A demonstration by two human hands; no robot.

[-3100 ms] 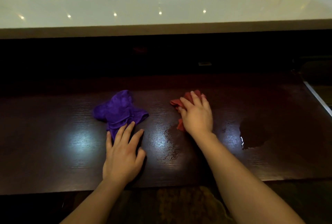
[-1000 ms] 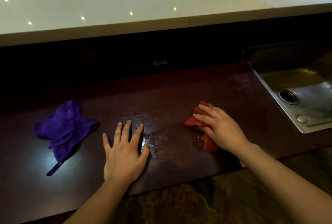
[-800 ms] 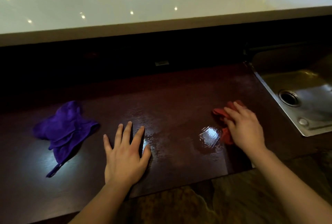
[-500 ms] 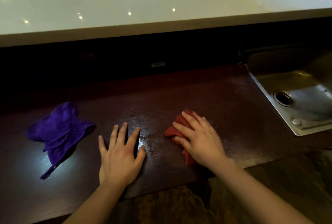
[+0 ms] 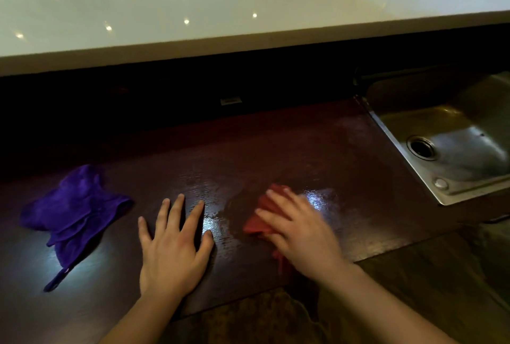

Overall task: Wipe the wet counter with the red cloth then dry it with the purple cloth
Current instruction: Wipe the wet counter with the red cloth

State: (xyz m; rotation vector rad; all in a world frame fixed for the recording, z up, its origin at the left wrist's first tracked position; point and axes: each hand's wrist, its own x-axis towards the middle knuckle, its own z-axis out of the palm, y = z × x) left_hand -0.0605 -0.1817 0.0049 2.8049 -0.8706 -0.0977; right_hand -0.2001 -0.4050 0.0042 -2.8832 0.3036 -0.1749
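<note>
Both grips spread flat: left hand (image 5: 174, 244) on counter (image 5: 276, 150), right hand (image 5: 300, 233) pressing red cloth (image 5: 260, 223), back from the sink (image 5: 469, 144).

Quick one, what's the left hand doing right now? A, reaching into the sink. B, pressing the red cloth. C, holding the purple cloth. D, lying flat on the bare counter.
D: the left hand lies flat, fingers spread, on the counter, apart from the purple cloth; the right hand is the one on the red cloth.
</note>
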